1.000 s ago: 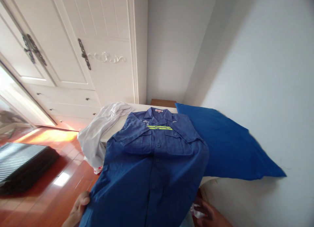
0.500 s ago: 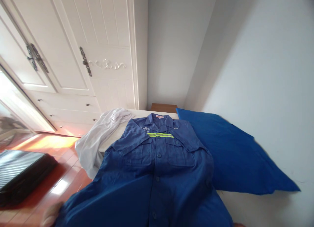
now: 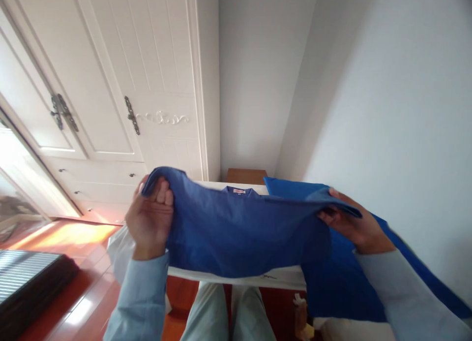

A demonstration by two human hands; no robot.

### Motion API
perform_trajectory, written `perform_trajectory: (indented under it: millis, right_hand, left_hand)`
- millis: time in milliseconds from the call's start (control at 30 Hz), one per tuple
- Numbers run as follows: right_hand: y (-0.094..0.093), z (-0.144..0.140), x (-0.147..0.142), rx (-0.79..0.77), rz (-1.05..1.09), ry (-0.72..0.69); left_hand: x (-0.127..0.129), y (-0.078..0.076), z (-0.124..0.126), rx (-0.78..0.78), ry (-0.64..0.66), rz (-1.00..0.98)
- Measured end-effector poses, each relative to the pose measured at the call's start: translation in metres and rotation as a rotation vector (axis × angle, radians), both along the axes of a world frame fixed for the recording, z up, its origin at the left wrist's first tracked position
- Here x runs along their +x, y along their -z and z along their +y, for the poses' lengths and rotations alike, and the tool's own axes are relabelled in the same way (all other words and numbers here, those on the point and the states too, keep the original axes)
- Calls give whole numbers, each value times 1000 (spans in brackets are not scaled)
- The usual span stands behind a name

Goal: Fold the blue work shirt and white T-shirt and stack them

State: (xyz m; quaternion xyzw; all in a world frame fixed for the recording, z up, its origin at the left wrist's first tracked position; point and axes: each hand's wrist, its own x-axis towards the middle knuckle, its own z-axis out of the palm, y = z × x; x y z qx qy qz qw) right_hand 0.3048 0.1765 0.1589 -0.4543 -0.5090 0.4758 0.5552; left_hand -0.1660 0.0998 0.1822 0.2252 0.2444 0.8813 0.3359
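A blue short-sleeved work shirt [image 3: 239, 232] hangs stretched between my two hands, its lower part lifted and folded up over the rest. At the far side its collar, with a white and red label, still shows on the table. My left hand [image 3: 153, 215] is closed on the shirt's left edge, fingers curled round the cloth. On the other side my right hand [image 3: 350, 223] pinches the right edge between thumb and fingers. The shirt's front buttons, pockets and yellow stripe are hidden under the raised cloth.
A flat blue cloth [image 3: 346, 277] lies at the right along the wall. White fabric [image 3: 120, 255] hangs at the table's left side. The white table edge [image 3: 236, 279] is in front of my legs. A white wardrobe [image 3: 162, 75] stands behind; a dark ribbed-top object [image 3: 33, 282] is lower left.
Both hands have come up from the bottom edge of view, raising the shirt's lower end and folding it toward the collar. The front of the shirt is now covered.
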Motion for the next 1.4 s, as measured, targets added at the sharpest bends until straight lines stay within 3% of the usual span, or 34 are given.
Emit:
perform_trajectory:
  millis: [67, 133, 200, 233, 267, 333, 467, 567, 667, 733, 833, 933, 1033, 1100, 1200, 1333, 1400]
  right_hand:
    - [-11, 55, -28, -33, 97, 14]
    - [-9, 100, -51, -145, 198, 76]
    - [9, 129, -70, -282, 240, 146]
    - [22, 138, -76, -340, 236, 169]
    - [36, 143, -81, -383, 224, 181]
    - [66, 146, -85, -421, 192, 184]
    - [105, 139, -79, -385, 164, 192]
    - [110, 139, -76, -274, -3, 200]
    - [105, 148, -80, -67, -434, 225]
    - [101, 156, -84, -15, -685, 250]
    - [97, 167, -84, -141, -833, 267]
    - [93, 174, -77, -203, -835, 285]
    - [85, 175, -68, -226, -844, 282]
    - [80, 172, -63, -274, -845, 241]
    - [75, 158, -56, -325, -838, 190]
    - [77, 127, -37, -307, -843, 153]
    - [80, 111, -25, -277, -841, 114]
  left_hand:
    - [9, -14, 53, -101, -66, 67]
    - [13, -13, 101, -222, -141, 226]
    - [13, 4, 138, -497, -126, 565]
    - [12, 18, 152, -684, -75, 817]
    - [11, 33, 162, -785, -22, 930]
    - [8, 66, 171, -902, 46, 1094]
    - [6, 114, 168, -900, 122, 1348]
    - [7, 127, 165, -829, 197, 1529]
    - [7, 134, 165, -778, 233, 1830]
    - [7, 138, 164, -764, 209, 1990]
    - [8, 139, 160, -749, 155, 2037]
    - [6, 127, 154, -780, 23, 2019]
    - [-5, 105, 149, -970, -173, 1956]
    - [-20, 92, 146, -1129, -231, 1914]
    - [-50, 79, 140, -1260, -157, 1894]
    - [-90, 73, 122, -1333, 69, 1902]
    - [-102, 74, 107, -1346, 200, 1805]
